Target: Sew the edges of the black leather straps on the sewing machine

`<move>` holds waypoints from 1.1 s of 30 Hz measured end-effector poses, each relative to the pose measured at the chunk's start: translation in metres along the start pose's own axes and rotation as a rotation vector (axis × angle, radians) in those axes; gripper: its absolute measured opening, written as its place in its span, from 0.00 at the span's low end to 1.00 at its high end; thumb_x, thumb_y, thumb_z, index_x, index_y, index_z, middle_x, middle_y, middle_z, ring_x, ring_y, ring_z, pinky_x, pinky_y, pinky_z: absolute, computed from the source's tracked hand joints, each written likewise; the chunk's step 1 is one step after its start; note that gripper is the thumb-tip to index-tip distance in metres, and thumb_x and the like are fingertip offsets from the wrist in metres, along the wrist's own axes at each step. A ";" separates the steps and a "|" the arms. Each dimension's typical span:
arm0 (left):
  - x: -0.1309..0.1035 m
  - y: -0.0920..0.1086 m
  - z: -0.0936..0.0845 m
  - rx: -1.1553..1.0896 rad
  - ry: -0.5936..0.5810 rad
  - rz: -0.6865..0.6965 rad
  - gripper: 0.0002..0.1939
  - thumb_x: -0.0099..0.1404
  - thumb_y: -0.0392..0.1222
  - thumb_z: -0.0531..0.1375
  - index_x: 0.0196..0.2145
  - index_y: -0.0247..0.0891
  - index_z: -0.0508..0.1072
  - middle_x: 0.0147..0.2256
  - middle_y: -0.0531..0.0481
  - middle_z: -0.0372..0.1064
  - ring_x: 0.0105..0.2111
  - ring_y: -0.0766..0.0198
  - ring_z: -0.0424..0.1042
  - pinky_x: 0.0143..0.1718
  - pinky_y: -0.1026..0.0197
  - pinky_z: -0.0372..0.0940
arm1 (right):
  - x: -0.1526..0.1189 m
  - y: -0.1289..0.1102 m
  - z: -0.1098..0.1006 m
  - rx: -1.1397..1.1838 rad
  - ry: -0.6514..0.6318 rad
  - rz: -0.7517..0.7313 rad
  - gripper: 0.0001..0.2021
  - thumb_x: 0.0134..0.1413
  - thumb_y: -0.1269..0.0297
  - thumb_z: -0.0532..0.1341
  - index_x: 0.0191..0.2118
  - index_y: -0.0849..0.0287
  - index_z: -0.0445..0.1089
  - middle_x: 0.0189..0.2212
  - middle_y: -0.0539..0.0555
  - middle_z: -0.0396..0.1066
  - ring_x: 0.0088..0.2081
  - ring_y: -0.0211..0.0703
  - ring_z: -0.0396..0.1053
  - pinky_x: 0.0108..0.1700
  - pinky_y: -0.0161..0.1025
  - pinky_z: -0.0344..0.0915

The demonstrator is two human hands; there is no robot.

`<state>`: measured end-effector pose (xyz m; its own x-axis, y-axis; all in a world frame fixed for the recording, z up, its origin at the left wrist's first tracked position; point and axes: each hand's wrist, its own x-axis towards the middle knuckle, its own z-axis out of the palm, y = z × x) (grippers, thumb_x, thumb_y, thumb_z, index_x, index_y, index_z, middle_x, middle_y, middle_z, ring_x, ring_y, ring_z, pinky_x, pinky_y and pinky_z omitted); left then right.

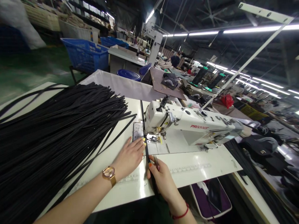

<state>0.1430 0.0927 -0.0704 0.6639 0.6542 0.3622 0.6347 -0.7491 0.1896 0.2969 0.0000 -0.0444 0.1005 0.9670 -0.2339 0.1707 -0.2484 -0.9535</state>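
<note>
A narrow black strap (pixel 146 149) runs under the needle area of a white sewing machine (pixel 182 119) and down toward the table's front edge. My left hand (pixel 130 155) lies flat on the tabletop, fingers stretched out, fingertips touching the strap's left side just before the presser foot. Closer to the front edge, my right hand (pixel 161 174) is closed, pinching the strap between thumb and fingers. Small metal snips (pixel 156 161) stick out of that same hand, their handles hidden in the palm. A large heap of black straps (pixel 58 133) covers the left of the table.
Printed ruler marks (pixel 191 168) line the white table's front. Below it hangs a purple-lined tray (pixel 212 202) holding a dark phone-like object. A blue basket (pixel 86 56) and a blue stool (pixel 128 74) stand behind. More black straps hang at the right, beside dark bags (pixel 259 146).
</note>
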 end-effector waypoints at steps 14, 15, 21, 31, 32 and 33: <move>0.001 -0.004 0.007 0.001 -0.035 0.038 0.20 0.70 0.37 0.48 0.56 0.36 0.67 0.60 0.42 0.62 0.62 0.53 0.56 0.63 0.40 0.48 | -0.002 0.000 -0.003 0.019 0.007 0.003 0.17 0.62 0.63 0.54 0.54 0.65 0.66 0.20 0.46 0.69 0.26 0.39 0.66 0.34 0.35 0.61; 0.001 -0.004 0.007 0.003 -0.036 0.039 0.20 0.70 0.37 0.48 0.56 0.36 0.67 0.60 0.42 0.61 0.62 0.53 0.56 0.63 0.40 0.48 | -0.002 0.000 -0.003 0.022 0.008 0.002 0.17 0.62 0.63 0.54 0.53 0.65 0.66 0.20 0.46 0.69 0.26 0.38 0.66 0.33 0.35 0.60; 0.001 -0.004 0.007 0.015 -0.050 0.048 0.20 0.70 0.38 0.48 0.56 0.36 0.67 0.60 0.42 0.61 0.63 0.53 0.55 0.64 0.40 0.48 | -0.002 0.004 -0.004 0.048 0.000 0.000 0.17 0.62 0.64 0.54 0.54 0.64 0.66 0.20 0.46 0.70 0.26 0.39 0.67 0.34 0.35 0.60; 0.002 -0.007 0.011 0.043 -0.082 0.045 0.22 0.70 0.40 0.48 0.59 0.33 0.64 0.62 0.42 0.58 0.64 0.52 0.54 0.64 0.38 0.49 | -0.005 0.003 -0.008 0.054 -0.007 -0.021 0.19 0.63 0.64 0.53 0.57 0.63 0.65 0.22 0.47 0.71 0.25 0.37 0.62 0.32 0.34 0.58; 0.002 -0.007 0.012 0.045 -0.084 0.047 0.22 0.70 0.40 0.48 0.59 0.33 0.64 0.62 0.42 0.58 0.64 0.52 0.54 0.64 0.38 0.48 | -0.005 0.003 -0.008 0.054 -0.005 -0.023 0.19 0.63 0.64 0.53 0.57 0.63 0.65 0.22 0.47 0.71 0.25 0.37 0.62 0.32 0.34 0.59; 0.002 -0.007 0.012 0.046 -0.084 0.049 0.22 0.70 0.40 0.48 0.59 0.33 0.64 0.62 0.42 0.58 0.64 0.52 0.53 0.64 0.38 0.48 | -0.006 0.002 -0.008 0.054 -0.003 -0.027 0.19 0.63 0.64 0.53 0.57 0.63 0.65 0.23 0.47 0.71 0.25 0.37 0.62 0.33 0.34 0.59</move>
<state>0.1452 0.1005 -0.0820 0.7243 0.6246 0.2920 0.6166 -0.7763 0.1311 0.3049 -0.0068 -0.0434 0.0932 0.9735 -0.2090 0.1200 -0.2194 -0.9682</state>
